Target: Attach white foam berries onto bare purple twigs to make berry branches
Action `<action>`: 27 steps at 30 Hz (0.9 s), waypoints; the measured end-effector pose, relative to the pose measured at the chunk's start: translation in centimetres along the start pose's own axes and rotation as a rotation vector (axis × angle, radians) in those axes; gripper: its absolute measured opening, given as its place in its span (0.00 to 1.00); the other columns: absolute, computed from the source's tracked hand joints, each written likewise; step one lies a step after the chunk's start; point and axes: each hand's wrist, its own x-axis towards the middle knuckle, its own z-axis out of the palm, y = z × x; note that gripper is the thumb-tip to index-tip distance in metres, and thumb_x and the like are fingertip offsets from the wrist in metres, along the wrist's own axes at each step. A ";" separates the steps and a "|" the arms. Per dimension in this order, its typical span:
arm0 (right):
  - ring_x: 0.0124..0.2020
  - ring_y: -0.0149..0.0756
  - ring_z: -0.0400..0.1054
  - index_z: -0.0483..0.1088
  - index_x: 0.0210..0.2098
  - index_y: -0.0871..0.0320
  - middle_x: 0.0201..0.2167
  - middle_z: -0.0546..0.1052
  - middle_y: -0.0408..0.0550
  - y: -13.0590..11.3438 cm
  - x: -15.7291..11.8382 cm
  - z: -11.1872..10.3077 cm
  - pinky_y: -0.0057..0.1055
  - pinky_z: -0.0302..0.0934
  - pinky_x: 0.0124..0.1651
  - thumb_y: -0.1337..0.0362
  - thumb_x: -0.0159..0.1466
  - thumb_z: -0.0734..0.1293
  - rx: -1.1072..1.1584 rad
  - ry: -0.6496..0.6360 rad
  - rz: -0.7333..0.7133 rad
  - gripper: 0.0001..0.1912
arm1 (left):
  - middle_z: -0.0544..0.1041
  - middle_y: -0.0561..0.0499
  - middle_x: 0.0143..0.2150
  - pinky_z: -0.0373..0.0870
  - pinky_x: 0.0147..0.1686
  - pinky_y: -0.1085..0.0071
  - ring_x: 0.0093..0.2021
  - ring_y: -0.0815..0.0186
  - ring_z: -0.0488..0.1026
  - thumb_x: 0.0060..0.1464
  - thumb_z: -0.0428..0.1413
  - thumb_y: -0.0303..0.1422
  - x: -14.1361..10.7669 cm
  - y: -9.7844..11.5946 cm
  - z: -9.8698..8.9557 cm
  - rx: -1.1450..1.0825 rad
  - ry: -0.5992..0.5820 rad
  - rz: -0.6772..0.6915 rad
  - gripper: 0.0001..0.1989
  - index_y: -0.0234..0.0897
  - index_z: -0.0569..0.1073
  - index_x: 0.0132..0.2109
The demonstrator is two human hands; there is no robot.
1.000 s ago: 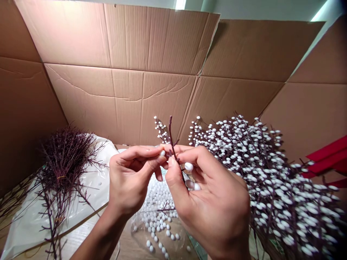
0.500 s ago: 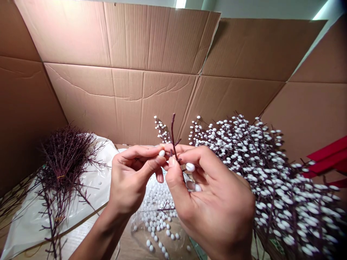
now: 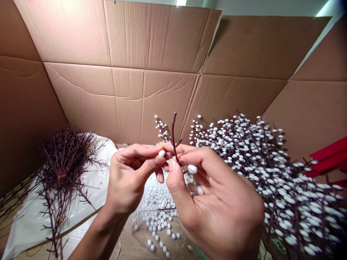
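At least one white berry (image 3: 192, 169) is tipping the central twig (image 3: 173, 126) the right hand (image 3: 222, 206) is pinching, upper prongs showing bare, while the left hand (image 3: 126, 184) is pinching another berry (image 3: 161, 153) alongside, bare sprigs (image 3: 63, 159) lying toward eight o'clock, berried sprigs (image 3: 282, 182) toward four.

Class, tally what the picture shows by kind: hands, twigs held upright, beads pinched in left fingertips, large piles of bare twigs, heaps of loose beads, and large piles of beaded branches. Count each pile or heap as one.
Hands (left hand, right hand): 2
Held twig: 1
Pinched bead: 1
Bare-twig pile: 1
Loose-bead heap: 1
Beaded-branch pile: 1
Total: 7
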 end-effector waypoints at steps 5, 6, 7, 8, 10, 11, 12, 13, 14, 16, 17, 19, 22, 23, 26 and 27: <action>0.40 0.35 0.81 0.70 0.37 0.53 0.43 0.84 0.42 -0.1 0.1 0.1 0.31 0.78 0.47 0.73 0.60 0.71 -0.033 0.015 -0.024 0.10 | 0.86 0.49 0.37 0.76 0.25 0.77 0.24 0.72 0.77 0.52 0.70 0.26 0.1 0.2 0.1 -0.001 -0.009 0.003 0.06 0.44 0.86 0.35; 0.40 0.36 0.81 0.70 0.37 0.53 0.43 0.84 0.42 -0.1 0.1 0.1 0.31 0.78 0.47 0.73 0.61 0.71 -0.036 0.012 -0.020 0.10 | 0.86 0.49 0.37 0.77 0.25 0.77 0.24 0.72 0.77 0.51 0.70 0.26 0.1 0.2 0.1 0.004 -0.004 0.005 0.06 0.44 0.86 0.35; 0.40 0.36 0.81 0.70 0.37 0.53 0.43 0.84 0.42 -0.1 0.1 0.1 0.32 0.78 0.47 0.73 0.61 0.71 -0.035 0.014 -0.020 0.10 | 0.86 0.49 0.37 0.77 0.25 0.76 0.25 0.72 0.78 0.51 0.70 0.26 0.1 0.2 0.1 0.008 0.002 0.006 0.06 0.44 0.86 0.35; 0.40 0.36 0.81 0.70 0.37 0.53 0.43 0.84 0.42 -0.1 0.1 0.1 0.32 0.78 0.47 0.73 0.61 0.71 -0.034 0.015 -0.021 0.10 | 0.86 0.49 0.37 0.77 0.26 0.76 0.25 0.71 0.78 0.50 0.71 0.26 0.1 0.1 0.1 0.012 0.006 0.008 0.06 0.43 0.86 0.34; 0.40 0.36 0.81 0.70 0.37 0.53 0.43 0.84 0.41 0.0 0.1 0.1 0.32 0.77 0.47 0.73 0.61 0.71 -0.035 0.018 -0.024 0.10 | 0.86 0.49 0.36 0.77 0.26 0.76 0.26 0.70 0.79 0.50 0.71 0.26 0.1 0.1 0.1 0.014 0.008 0.015 0.06 0.42 0.85 0.34; 0.40 0.35 0.81 0.70 0.37 0.53 0.43 0.84 0.41 0.0 0.1 0.1 0.31 0.77 0.47 0.73 0.61 0.71 -0.040 0.018 -0.027 0.10 | 0.86 0.49 0.36 0.77 0.26 0.76 0.26 0.70 0.79 0.50 0.71 0.26 0.1 0.1 0.1 0.012 0.007 0.017 0.06 0.42 0.85 0.34; 0.40 0.34 0.81 0.70 0.37 0.53 0.43 0.84 0.41 -0.1 0.1 0.1 0.31 0.77 0.47 0.73 0.61 0.71 -0.047 0.018 -0.028 0.10 | 0.86 0.49 0.36 0.77 0.26 0.76 0.26 0.70 0.79 0.50 0.71 0.26 0.1 0.1 0.1 0.007 0.002 0.019 0.06 0.42 0.85 0.34; 0.40 0.34 0.81 0.70 0.37 0.53 0.43 0.84 0.40 -0.1 0.1 0.1 0.30 0.77 0.47 0.74 0.61 0.71 -0.054 0.019 -0.028 0.10 | 0.86 0.49 0.36 0.77 0.25 0.76 0.26 0.71 0.78 0.50 0.70 0.25 0.1 0.1 0.1 0.000 -0.010 0.021 0.06 0.42 0.85 0.34; 0.40 0.34 0.81 0.70 0.38 0.53 0.43 0.84 0.40 -0.1 0.1 0.1 0.30 0.77 0.47 0.74 0.61 0.71 -0.059 0.021 -0.029 0.10 | 0.86 0.50 0.37 0.77 0.25 0.77 0.25 0.72 0.78 0.51 0.70 0.24 0.1 0.1 0.0 -0.009 -0.025 0.022 0.07 0.43 0.85 0.34; 0.39 0.34 0.80 0.69 0.37 0.53 0.42 0.84 0.40 -0.2 0.1 0.1 0.31 0.77 0.47 0.73 0.61 0.71 -0.063 0.026 -0.031 0.10 | 0.86 0.50 0.37 0.76 0.26 0.77 0.25 0.73 0.78 0.52 0.69 0.24 0.1 0.1 0.0 -0.021 -0.046 0.023 0.08 0.44 0.85 0.35; 0.38 0.35 0.80 0.69 0.37 0.53 0.42 0.84 0.40 -0.2 0.1 0.2 0.32 0.77 0.47 0.73 0.60 0.71 -0.063 0.029 -0.031 0.10 | 0.86 0.50 0.37 0.77 0.26 0.77 0.25 0.73 0.78 0.52 0.69 0.24 0.1 0.1 0.0 -0.022 -0.046 0.024 0.08 0.43 0.85 0.34; 0.39 0.36 0.80 0.69 0.37 0.52 0.42 0.84 0.41 -0.1 0.0 0.3 0.33 0.77 0.46 0.73 0.60 0.71 -0.062 0.034 -0.034 0.10 | 0.86 0.49 0.37 0.77 0.27 0.76 0.26 0.71 0.78 0.51 0.70 0.24 0.1 0.2 0.0 -0.017 -0.027 0.023 0.06 0.42 0.85 0.33; 0.41 0.36 0.80 0.69 0.38 0.52 0.43 0.83 0.42 0.0 -0.1 0.6 0.32 0.77 0.46 0.73 0.60 0.71 -0.050 0.055 -0.033 0.11 | 0.86 0.49 0.37 0.78 0.27 0.75 0.26 0.70 0.79 0.50 0.71 0.26 0.1 0.2 0.1 -0.015 -0.001 0.017 0.05 0.41 0.85 0.33; 0.42 0.35 0.80 0.69 0.39 0.52 0.43 0.83 0.42 0.0 -0.2 0.7 0.31 0.77 0.46 0.74 0.60 0.71 -0.044 0.063 -0.032 0.12 | 0.86 0.49 0.37 0.78 0.27 0.75 0.26 0.71 0.78 0.50 0.71 0.26 0.1 0.2 0.2 -0.019 0.002 0.012 0.05 0.42 0.84 0.33; 0.42 0.36 0.80 0.69 0.40 0.51 0.44 0.83 0.43 0.1 -0.5 0.9 0.32 0.77 0.46 0.74 0.61 0.71 -0.033 0.089 -0.035 0.13 | 0.86 0.50 0.37 0.77 0.25 0.76 0.23 0.73 0.77 0.50 0.71 0.27 0.1 0.3 0.5 -0.044 0.005 -0.004 0.05 0.42 0.84 0.32; 0.43 0.37 0.80 0.69 0.41 0.51 0.45 0.83 0.43 0.1 -0.6 1.0 0.33 0.78 0.46 0.74 0.61 0.71 -0.028 0.089 -0.032 0.13 | 0.86 0.50 0.37 0.77 0.25 0.76 0.23 0.73 0.76 0.50 0.71 0.27 0.1 0.4 0.5 -0.056 0.008 -0.010 0.05 0.42 0.84 0.31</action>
